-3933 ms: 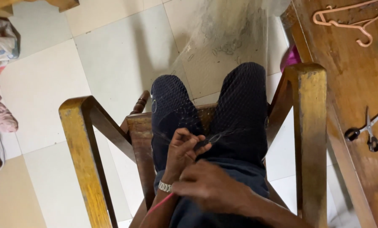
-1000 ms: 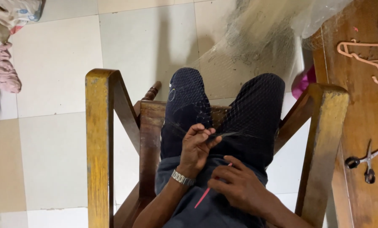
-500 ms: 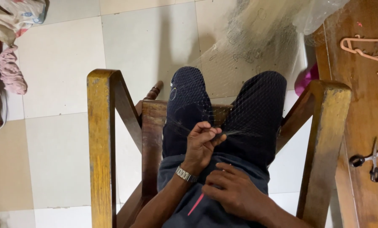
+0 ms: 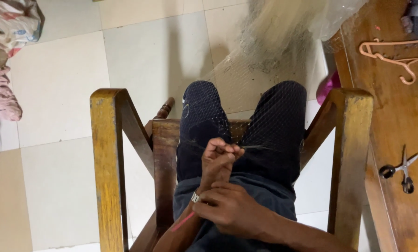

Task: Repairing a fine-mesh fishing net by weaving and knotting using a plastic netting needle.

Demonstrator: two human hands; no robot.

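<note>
Left hand (image 4: 220, 156) still pinches the fine net (image 4: 246, 135) over the lap; right hand (image 4: 232, 212), closed loosely, has slid nearer.

The chair (image 4: 108, 154) is worn, yellowish varnished wood with scuffed edges, the tabletop (image 4: 400, 121) rough, stained brown wood bearing small metal scissors (image 4: 402, 170) and a smooth pink plastic hanger (image 4: 395, 56), the floor (image 4: 59, 93) glossy pale tile, and a fine translucent mesh net (image 4: 269, 42) drapes over dark cloth trousers (image 4: 274, 126).

Thread (image 4: 255, 147) in hands too thin
</note>
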